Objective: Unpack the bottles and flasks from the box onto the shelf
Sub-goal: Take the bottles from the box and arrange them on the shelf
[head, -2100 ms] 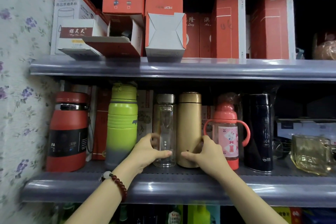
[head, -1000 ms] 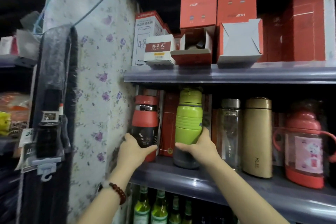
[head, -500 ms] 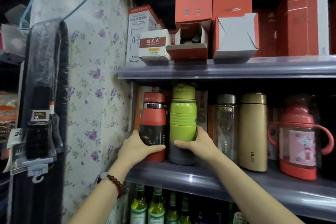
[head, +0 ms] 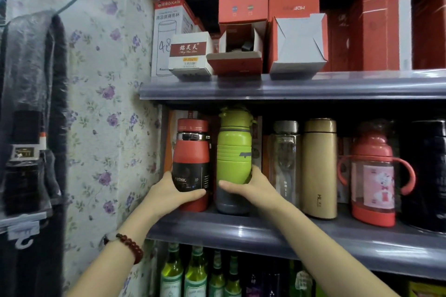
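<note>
On the middle grey shelf [head: 277,236] a red and black flask [head: 191,152] stands upright at the left end. My left hand [head: 172,194] grips its lower part, thumb across the front. Right beside it stands a green bottle with a grey base [head: 234,152]; my right hand [head: 251,188] grips it low down, fingers behind it. Further right stand a clear glass bottle [head: 284,157], a gold flask [head: 319,164], a red handled child's bottle [head: 372,176] and a black flask [head: 429,171].
The upper shelf [head: 289,87] carries red and white boxes; one red box [head: 237,53] lies open on its side. A floral-papered wall [head: 103,103] closes the left side. Green glass bottles [head: 183,275] stand on the shelf below. Plastic-wrapped dark goods [head: 26,116] hang at far left.
My hands left the clear and gold bottles and took the red flask and the green bottle. The red flask has moved right, close against the green one. The camera drew nearer.
</note>
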`<state>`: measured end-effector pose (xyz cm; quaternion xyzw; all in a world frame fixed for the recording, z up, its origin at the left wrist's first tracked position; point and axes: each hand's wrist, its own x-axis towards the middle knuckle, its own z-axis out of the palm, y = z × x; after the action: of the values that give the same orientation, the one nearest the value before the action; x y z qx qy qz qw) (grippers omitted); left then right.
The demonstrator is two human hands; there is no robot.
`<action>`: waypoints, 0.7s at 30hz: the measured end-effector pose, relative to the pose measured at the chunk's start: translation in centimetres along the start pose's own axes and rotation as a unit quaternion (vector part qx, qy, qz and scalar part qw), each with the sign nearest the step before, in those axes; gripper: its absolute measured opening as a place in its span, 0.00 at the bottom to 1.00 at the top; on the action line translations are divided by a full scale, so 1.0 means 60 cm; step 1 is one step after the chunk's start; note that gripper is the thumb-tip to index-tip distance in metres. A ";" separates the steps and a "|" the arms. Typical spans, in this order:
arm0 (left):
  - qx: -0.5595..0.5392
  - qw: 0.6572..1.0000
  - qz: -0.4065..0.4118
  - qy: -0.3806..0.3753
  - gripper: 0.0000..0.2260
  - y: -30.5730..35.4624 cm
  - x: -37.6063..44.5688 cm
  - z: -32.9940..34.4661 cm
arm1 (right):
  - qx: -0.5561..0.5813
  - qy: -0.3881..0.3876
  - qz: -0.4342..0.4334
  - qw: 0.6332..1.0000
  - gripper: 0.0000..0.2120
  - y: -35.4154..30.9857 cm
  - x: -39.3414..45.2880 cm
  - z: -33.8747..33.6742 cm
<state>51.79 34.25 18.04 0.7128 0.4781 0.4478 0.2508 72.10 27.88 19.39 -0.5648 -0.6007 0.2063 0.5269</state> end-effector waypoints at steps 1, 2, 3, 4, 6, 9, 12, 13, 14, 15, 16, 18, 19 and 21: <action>-0.034 0.999 0.001 -0.029 0.22 0.004 0.000 -0.008 | 0.056 -0.044 -0.009 0.997 0.20 -0.004 0.001 -0.010; -0.069 0.996 0.001 -0.054 0.18 0.008 0.002 -0.015 | 0.094 -0.066 -0.010 0.993 0.18 -0.005 0.003 -0.018; -0.097 0.993 0.002 -0.066 0.18 0.010 0.007 -0.020 | 0.114 -0.073 -0.005 0.991 0.20 -0.004 0.005 -0.022; -0.115 0.991 0.004 -0.067 0.18 0.009 0.012 -0.022 | 0.118 -0.068 0.002 0.991 0.24 0.000 0.008 -0.021; -0.135 0.989 0.012 -0.058 0.22 0.009 0.015 -0.018 | 0.060 -0.011 0.009 0.998 0.37 0.010 0.015 -0.005; -0.142 0.989 0.017 -0.042 0.24 0.002 0.015 -0.008 | -0.063 0.089 -0.001 0.994 0.54 0.010 0.008 0.024; -0.134 0.988 0.022 -0.070 0.28 -0.004 0.018 -0.014 | -0.085 0.102 0.004 0.991 0.54 0.009 0.011 0.022; -0.129 0.988 0.022 -0.087 0.30 -0.007 0.021 -0.017 | -0.080 0.092 0.004 0.993 0.53 0.010 0.012 0.019; -0.129 0.987 0.020 -0.098 0.31 -0.008 0.024 -0.019 | -0.052 0.077 0.002 0.996 0.52 0.013 0.018 0.016; -0.129 0.987 0.019 -0.099 0.33 -0.010 0.026 -0.019 | -0.009 0.056 -0.002 0.998 0.51 0.019 0.022 0.014; -0.131 0.987 0.018 -0.095 0.34 -0.010 0.027 -0.018 | 0.040 0.031 -0.003 0.999 0.48 0.021 0.022 0.016; -0.135 0.987 0.020 -0.083 0.36 -0.011 0.031 -0.012 | 0.073 0.020 0.002 0.997 0.44 0.024 0.020 0.021; -0.138 0.987 0.024 -0.080 0.37 -0.011 0.032 -0.008 | 0.057 0.039 -0.001 0.998 0.44 0.025 0.019 0.024; -0.140 0.987 0.029 -0.078 0.37 -0.014 0.034 -0.004 | 0.033 0.087 -0.005 0.996 0.40 0.020 0.015 0.026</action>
<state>51.47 36.41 18.28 0.7165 0.3690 0.4606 0.3718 71.48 29.60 18.16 -0.5598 -0.5481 0.1740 0.5966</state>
